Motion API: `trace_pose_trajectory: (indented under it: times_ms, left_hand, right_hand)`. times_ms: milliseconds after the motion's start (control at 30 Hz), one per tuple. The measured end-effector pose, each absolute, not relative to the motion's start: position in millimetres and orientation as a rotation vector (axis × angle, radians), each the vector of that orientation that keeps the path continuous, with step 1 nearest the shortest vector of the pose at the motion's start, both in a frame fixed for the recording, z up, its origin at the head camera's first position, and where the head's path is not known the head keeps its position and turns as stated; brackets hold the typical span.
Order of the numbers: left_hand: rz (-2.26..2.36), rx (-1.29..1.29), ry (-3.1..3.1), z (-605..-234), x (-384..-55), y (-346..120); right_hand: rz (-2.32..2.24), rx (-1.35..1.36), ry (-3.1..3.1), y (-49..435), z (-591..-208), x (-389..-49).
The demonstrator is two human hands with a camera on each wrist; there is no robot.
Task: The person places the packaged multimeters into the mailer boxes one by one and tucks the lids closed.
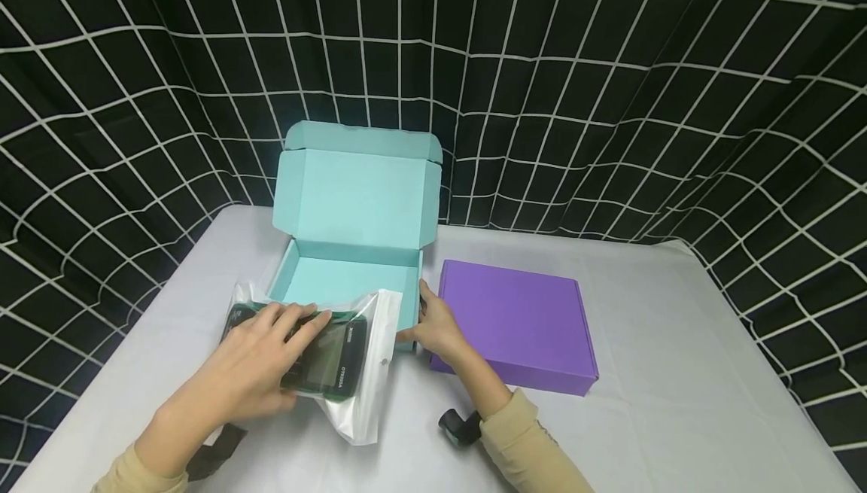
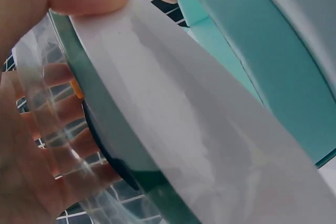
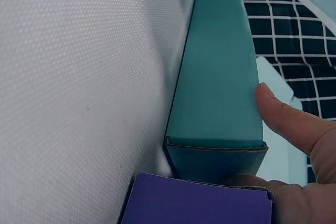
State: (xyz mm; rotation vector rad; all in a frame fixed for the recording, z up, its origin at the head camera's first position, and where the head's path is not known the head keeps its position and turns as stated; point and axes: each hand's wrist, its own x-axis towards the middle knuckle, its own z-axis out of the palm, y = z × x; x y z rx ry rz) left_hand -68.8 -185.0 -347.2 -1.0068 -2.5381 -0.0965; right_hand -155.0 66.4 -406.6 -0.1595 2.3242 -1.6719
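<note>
My left hand (image 1: 264,357) grips a digital multimeter (image 1: 332,357) sealed in a plastic bag (image 1: 379,342) with a clear front and white back. In the left wrist view the thumb presses the bag's white back (image 2: 157,87), with the fingers spread over the clear side. The bagged meter is tilted over the near left part of an open teal box (image 1: 406,282), whose lid (image 1: 362,199) stands upright. At that box's near right corner is my right hand (image 1: 440,327), thumb at the near wall's top edge and fingers along the right side wall (image 3: 215,161).
A closed purple box (image 1: 515,320) lies right beside the teal one, close to the right hand's fingers. White cloth (image 1: 677,372) covers the table. Black curtains with a white grid (image 1: 542,86) hang behind and at both sides. A small black device (image 1: 460,427) shows at the right wrist.
</note>
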Motion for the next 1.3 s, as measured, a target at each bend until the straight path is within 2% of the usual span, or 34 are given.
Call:
trace_pose_trajectory:
  times_ms: [733,1300]
  left_hand:
    - [-0.072,-1.019,-2.581,-339,-141,-186]
    - [-0.120,-1.038,-2.728,-337,-183,-177]
  right_hand:
    - [-1.656,-0.161,2.341,66,-406,-153]
    - [-1.689,-0.146,2.294,66,-408,-155]
